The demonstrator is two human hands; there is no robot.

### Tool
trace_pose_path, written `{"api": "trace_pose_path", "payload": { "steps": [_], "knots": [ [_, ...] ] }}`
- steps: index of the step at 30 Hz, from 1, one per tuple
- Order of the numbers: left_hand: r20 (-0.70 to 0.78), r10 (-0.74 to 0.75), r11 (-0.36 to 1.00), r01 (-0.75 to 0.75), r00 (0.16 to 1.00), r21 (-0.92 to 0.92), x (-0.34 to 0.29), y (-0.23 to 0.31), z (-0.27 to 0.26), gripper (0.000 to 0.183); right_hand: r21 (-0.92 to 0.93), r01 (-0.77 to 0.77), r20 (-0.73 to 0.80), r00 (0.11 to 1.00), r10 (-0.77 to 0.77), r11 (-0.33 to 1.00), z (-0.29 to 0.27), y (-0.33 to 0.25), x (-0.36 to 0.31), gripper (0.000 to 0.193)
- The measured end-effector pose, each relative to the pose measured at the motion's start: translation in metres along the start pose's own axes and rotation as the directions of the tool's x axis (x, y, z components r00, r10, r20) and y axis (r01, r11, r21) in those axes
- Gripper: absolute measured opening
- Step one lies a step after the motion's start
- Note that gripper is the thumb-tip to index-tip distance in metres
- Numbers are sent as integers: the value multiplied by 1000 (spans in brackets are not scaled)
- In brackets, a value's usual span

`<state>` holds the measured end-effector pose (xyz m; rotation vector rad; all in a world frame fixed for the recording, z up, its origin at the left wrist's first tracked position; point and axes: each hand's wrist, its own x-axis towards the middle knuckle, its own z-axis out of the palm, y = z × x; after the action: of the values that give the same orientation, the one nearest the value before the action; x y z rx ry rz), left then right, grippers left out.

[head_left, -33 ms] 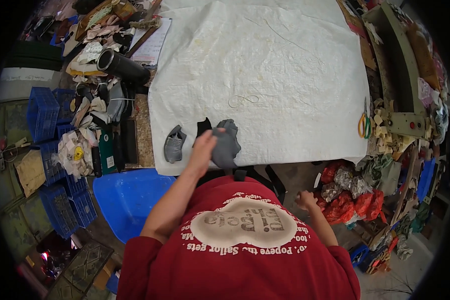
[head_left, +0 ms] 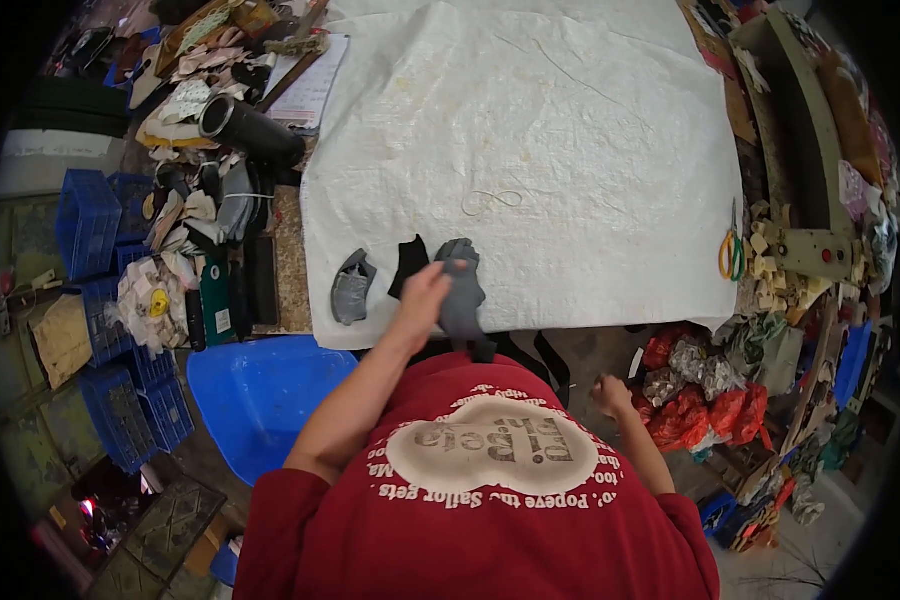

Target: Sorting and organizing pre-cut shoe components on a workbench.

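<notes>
At the near edge of the white sheet, my left hand (head_left: 425, 297) has its fingers closed on the left side of a soft grey fabric piece (head_left: 460, 305). The piece is crumpled at its far end, and its narrow near end, tipped in black, reaches over the table edge toward my shirt. A small black fabric piece (head_left: 410, 262) lies just left of it, beyond my hand. Further left is a grey curved piece (head_left: 351, 292) with a shinier near half. My right hand (head_left: 611, 395) hangs off the table at my right side, fingers curled; their inside is hidden.
The white sheet (head_left: 590, 200) covers the table, with a loop of thin cord (head_left: 491, 203) on it. Scissors (head_left: 732, 255) lie at its right edge. A blue chair (head_left: 245, 390) stands left of me. Red plastic bags (head_left: 685, 415) lie at the right.
My left hand and the grey fabric piece have shifted slightly to the right and nearer. The piece's black-tipped end shows more plainly. My right hand stays about the same.
</notes>
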<state>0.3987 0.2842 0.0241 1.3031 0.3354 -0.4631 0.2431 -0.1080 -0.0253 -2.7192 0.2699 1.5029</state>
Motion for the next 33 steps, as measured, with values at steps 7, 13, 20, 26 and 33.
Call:
{"api": "trace_pose_path", "payload": {
  "steps": [7,13,20,26,33],
  "knots": [
    [-118,419,628,-193,900,754,27,0,16,34,573,492,-440,859,-260,656,-87,-111,4,14],
    [-159,527,423,-96,835,901,-8,-9,-36,41,561,592,-479,802,-357,579,-112,-164,2,15],
    [-367,592,420,113,718,900,-41,-22,-76,43,416,669,-563,721,-403,617,-136,-198,13,20],
    [-520,419,510,281,744,813,-27,-21,-106,50,298,803,-636,571,-520,516,-133,-229,36,25],
    [-590,263,486,423,764,765,-15,-11,-113,53,600,601,-415,798,-437,528,-144,-262,16,21]
  ]
}}
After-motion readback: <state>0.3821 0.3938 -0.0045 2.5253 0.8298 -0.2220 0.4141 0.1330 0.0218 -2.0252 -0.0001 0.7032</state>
